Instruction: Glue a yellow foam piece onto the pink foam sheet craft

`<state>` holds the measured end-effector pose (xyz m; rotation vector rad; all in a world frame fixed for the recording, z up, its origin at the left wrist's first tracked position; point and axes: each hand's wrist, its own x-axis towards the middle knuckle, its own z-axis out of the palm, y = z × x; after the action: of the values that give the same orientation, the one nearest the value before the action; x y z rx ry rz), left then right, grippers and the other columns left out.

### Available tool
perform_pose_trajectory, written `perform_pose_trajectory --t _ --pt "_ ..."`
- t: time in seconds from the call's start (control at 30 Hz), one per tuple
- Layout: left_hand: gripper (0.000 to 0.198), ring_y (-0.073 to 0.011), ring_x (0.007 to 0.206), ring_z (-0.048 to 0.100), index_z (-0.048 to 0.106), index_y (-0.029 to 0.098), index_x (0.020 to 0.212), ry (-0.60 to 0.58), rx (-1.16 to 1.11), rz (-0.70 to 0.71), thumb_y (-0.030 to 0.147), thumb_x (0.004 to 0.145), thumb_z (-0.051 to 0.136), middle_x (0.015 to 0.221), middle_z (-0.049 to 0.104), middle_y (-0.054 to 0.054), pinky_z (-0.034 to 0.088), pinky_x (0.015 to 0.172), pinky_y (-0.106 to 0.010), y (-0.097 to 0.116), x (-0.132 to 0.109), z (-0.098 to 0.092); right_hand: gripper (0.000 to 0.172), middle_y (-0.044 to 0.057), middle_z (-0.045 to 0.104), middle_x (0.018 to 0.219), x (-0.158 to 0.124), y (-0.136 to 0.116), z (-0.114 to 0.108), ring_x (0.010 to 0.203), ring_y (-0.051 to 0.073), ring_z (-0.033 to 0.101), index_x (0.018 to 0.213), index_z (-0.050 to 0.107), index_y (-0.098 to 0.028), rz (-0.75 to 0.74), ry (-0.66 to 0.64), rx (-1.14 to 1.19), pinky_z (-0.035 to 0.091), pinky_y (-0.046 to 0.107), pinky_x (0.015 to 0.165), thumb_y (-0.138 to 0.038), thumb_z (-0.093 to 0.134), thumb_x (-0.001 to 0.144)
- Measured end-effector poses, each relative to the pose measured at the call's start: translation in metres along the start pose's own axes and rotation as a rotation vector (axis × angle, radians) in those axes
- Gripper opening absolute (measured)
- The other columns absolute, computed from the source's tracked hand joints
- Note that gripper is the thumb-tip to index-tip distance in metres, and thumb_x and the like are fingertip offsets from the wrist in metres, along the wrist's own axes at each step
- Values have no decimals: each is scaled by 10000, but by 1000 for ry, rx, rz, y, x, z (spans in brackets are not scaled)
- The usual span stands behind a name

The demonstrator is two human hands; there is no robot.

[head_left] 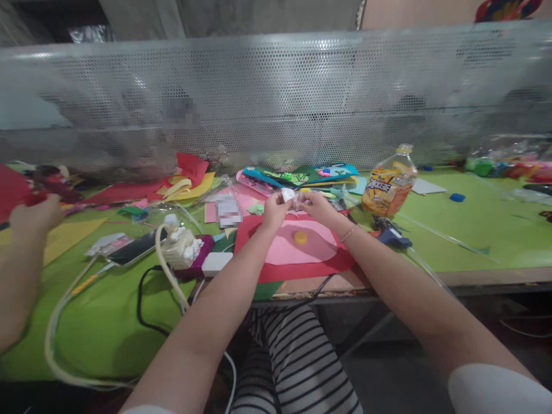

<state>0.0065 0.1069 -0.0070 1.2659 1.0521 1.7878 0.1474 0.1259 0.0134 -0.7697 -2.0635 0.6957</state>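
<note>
My left hand pinches a small white lump, whose kind I cannot make out. Close beside it, the fingers of my right hand are closed on a crinkled piece of clear plastic that touches the lump. Below both hands a rounded pink sheet lies on a larger red sheet. A round yellow cap rests on the pink sheet. Behind my hands is a pile of decorated blue and green pieces.
A power strip with cables and a phone lie to the left. A clear bottle with a yellow label and a dark blue glue gun are to the right. Another person's hand works at far left. A perforated metal panel stands behind.
</note>
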Motion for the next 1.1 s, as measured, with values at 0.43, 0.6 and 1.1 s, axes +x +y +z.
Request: perform_pose_trajectory --t 0.43,0.6,1.1 --pt "246 -173 752 613 613 155 774 57 -28 4 166 544 700 765 650 -24 487 744 -320 -2 3 -1 114 -23 506 589 1 2 -14 477 76 384 694 514 -174 121 208 75 296 213 450 -287 514 699" --pt "242 -183 796 610 614 159 793 158 19 3 130 558 664 790 654 -31 476 768 -319 -10 8 -5 181 -13 558 655 4 4 -16 397 53 319 849 515 -186 249 337 311 252 210 394 -277 519 692" --pt "206 -194 800 608 527 168 830 166 395 103 100 635 519 822 628 -55 465 752 -322 6 -6 2 149 -65 316 408 3 -3 -10 331 48 245 605 466 -169 567 85 482 165 199 333 -248 464 732"
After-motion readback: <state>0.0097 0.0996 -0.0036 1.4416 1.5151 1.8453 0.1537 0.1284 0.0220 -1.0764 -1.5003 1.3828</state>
